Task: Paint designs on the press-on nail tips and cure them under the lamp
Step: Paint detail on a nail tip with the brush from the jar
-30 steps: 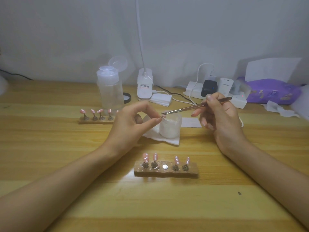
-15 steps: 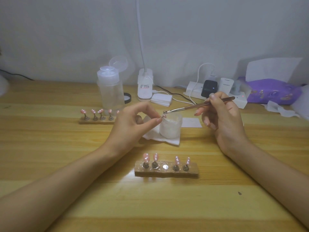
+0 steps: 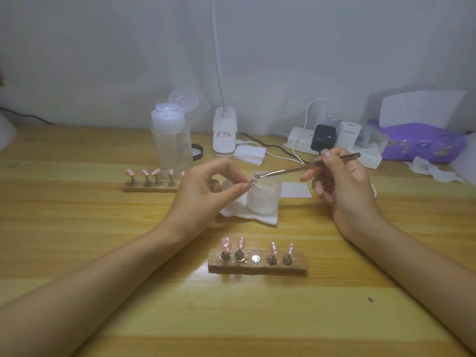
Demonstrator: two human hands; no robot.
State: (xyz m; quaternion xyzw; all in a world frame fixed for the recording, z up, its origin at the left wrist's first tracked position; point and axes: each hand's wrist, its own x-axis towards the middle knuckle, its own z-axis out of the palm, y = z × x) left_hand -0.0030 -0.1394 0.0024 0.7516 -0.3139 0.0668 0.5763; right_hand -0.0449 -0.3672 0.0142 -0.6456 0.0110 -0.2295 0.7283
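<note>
So we've got our left hand [image 3: 203, 194] pinching one small pink tip [image 3: 253, 180] between thumb and forefinger, the other fingers curled loosely underneath. It's held up right over the near rim of the frosted jar [image 3: 264, 199], which sits on a white tissue [image 3: 247, 215]. Our right hand [image 3: 340, 184] grips a thin metal tool [image 3: 296, 168] like a pen, and its working end is touching the tip, or as good as, too small to tell. Closer to us on the table [image 3: 103, 240] is the near rack [image 3: 257, 265] with four pink tips with white dots on stands, and a bare metal disc in the middle slot. The far rack [image 3: 152, 187] holds another row of dotted pink tips, its right end hidden behind our left hand. At the back are a clear bottle [image 3: 172, 140] with its cap flipped open, the white lamp [image 3: 224, 132] and a power strip [image 3: 334, 148].
</note>
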